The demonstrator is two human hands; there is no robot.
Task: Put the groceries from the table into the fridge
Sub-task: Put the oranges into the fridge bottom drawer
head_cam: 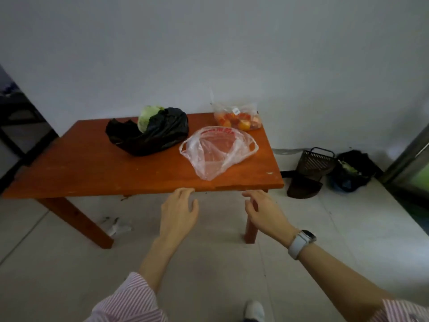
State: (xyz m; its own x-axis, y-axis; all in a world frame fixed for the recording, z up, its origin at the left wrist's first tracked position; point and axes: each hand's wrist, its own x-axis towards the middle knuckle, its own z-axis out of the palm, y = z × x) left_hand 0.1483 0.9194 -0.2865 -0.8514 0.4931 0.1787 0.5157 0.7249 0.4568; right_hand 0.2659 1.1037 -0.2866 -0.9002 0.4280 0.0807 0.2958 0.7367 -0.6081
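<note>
A low reddish wooden table (92, 168) stands against a white wall. On it lies a black plastic bag (157, 135) with a green cabbage (147, 117) poking out. A clear bag of red and orange fruit (239, 118) sits at the far right corner. In front of that lies a limp, see-through plastic bag (218, 152) that looks empty. My left hand (180, 212) and my right hand (262, 210) hover just short of the table's near edge, fingers relaxed, holding nothing. A white watch is on my right wrist.
A dark basket (315, 162) and a black bag (352, 170) sit on the floor right of the table, beside a dark slipper (304, 187). Crumpled paper (118, 225) lies under the table. A metal door frame (408, 154) is at the far right, dark furniture (21, 126) at the left.
</note>
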